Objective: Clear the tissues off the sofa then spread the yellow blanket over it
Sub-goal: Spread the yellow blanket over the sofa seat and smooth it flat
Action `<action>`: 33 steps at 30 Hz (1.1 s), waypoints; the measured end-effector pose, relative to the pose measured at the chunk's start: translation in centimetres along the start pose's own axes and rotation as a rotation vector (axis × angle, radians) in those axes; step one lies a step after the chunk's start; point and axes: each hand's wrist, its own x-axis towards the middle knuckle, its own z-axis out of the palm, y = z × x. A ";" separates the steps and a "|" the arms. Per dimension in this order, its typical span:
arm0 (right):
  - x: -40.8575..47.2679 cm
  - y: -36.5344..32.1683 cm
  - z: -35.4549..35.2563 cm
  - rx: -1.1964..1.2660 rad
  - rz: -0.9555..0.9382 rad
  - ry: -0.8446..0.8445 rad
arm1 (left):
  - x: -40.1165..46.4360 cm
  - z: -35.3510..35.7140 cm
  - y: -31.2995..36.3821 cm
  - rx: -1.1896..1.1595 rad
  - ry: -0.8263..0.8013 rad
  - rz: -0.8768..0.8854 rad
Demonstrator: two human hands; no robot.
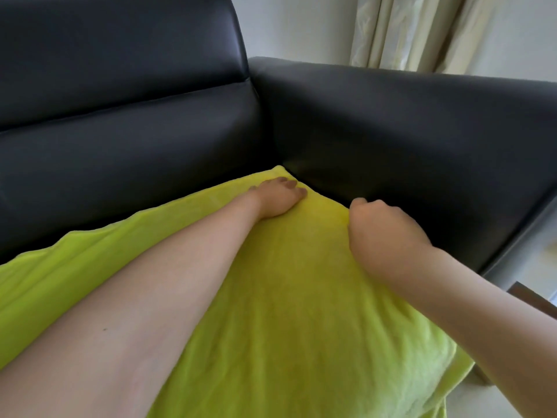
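Leaning over the sofa point(126, 131), the person has the blanket point(301, 312) lying across the seat, its far corner pushed toward the angle where backrest meets armrest. The left hand point(278, 196) rests on that corner, fingers bent and pressing the cloth down. The right hand point(384, 233), nearer the armrest, has its fingers curled over the blanket's side edge, seemingly gripping it. That edge runs back toward the viewer alongside the armrest, so tucking probably falls to the right hand. No tissues are visible.
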 end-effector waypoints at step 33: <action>-4.8 5.9 -1.8 0.672 0.075 -0.450 | -0.3 0.5 3.0 0.282 0.046 -0.158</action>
